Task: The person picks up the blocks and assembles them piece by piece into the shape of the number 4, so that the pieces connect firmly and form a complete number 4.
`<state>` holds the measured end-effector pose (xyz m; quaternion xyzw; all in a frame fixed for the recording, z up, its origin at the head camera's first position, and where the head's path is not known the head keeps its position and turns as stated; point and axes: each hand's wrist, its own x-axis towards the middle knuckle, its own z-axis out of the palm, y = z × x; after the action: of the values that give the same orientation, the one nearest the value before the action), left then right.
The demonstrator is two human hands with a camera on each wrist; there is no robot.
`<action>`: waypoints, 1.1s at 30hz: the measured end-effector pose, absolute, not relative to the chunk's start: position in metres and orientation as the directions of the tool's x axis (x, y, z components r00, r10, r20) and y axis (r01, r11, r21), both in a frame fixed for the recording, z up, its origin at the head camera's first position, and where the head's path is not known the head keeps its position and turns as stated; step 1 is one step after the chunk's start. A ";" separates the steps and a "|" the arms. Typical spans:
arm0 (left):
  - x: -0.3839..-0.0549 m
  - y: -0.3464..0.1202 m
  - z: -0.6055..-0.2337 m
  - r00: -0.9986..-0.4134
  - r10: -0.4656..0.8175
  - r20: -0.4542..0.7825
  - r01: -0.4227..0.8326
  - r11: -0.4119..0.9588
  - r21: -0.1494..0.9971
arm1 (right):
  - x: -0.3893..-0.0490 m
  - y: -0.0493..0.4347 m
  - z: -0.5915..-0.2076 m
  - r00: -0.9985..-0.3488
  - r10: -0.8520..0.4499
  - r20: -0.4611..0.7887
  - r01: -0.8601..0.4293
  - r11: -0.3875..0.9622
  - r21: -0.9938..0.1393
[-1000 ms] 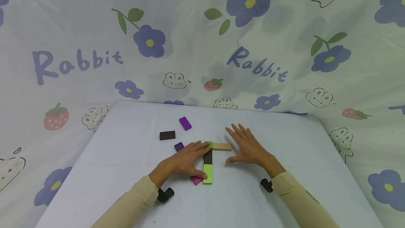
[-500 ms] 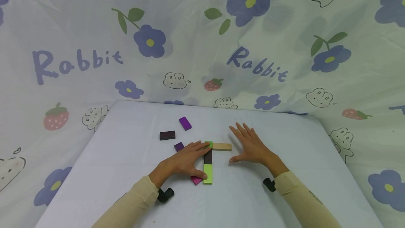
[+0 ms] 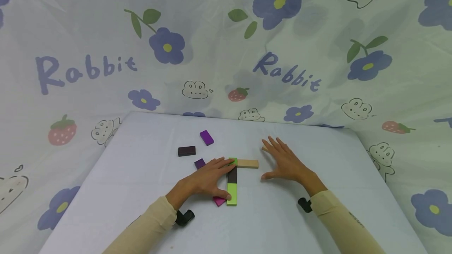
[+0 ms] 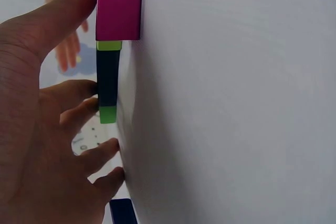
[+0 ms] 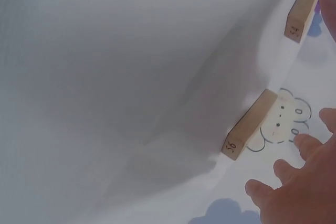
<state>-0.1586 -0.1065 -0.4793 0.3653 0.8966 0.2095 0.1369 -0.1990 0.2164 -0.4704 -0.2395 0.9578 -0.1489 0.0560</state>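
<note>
In the head view, a lime green block (image 3: pixel 232 194), a dark brown block (image 3: pixel 232 175) and a green block (image 3: pixel 233 160) lie end to end in a column. My left hand (image 3: pixel 210 177) lies along its left side, fingertips at the green and dark blocks and thumb at the lime one. Beneath that hand, a magenta block (image 3: pixel 219 200) and a dark purple block (image 3: pixel 199 163) are partly covered. A plain wooden block (image 3: pixel 248 164) extends right from the green block. My right hand (image 3: pixel 285 164) hovers with spread fingers, its fingertips overlapping another wooden block (image 5: pixel 249 124).
Farther back on the white table (image 3: pixel 155 183) lie a purple block (image 3: pixel 206 137) and a blackish brown block (image 3: pixel 186 151). A printed rabbit-and-flower cloth (image 3: pixel 212 50) hangs behind the table. Each wrist carries a small black camera (image 3: pixel 185 217).
My right hand has drifted right, away from the wooden block beside the column. A second wooden block now peeks out behind its fingertips. The left hand has stayed still on the column.
</note>
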 end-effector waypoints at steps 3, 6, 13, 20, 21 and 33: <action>-0.159 -0.107 -0.480 -0.694 0.714 -0.092 0.598 0.644 0.477 | -0.199 0.219 -0.471 -0.885 -0.464 -0.044 -0.430 0.848 -0.310; -0.159 -0.107 -0.480 -0.694 0.714 -0.091 0.598 0.642 0.479 | -0.200 0.221 -0.469 -0.887 -0.459 -0.048 -0.422 0.848 -0.320; -0.159 -0.107 -0.481 -0.696 0.712 -0.090 0.598 0.644 0.476 | -0.202 0.226 -0.469 -0.893 -0.447 -0.058 -0.406 0.853 -0.327; -0.159 -0.107 -0.482 -0.696 0.713 -0.085 0.602 0.645 0.470 | -0.205 0.227 -0.471 -0.921 -0.383 -0.070 -0.348 0.890 -0.294; -0.159 -0.107 -0.481 -0.696 0.713 -0.083 0.602 0.644 0.472 | -0.205 0.226 -0.471 -0.925 -0.374 -0.067 -0.340 0.894 -0.292; -0.159 -0.106 -0.480 -0.697 0.712 -0.085 0.602 0.646 0.469 | -0.211 0.224 -0.471 -0.964 -0.258 -0.063 -0.233 0.934 -0.270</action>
<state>-0.1592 -0.1062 -0.4799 0.3660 0.8975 0.2077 0.1318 -0.2108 0.2241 -0.4711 -0.1250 0.9823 -0.1310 0.0488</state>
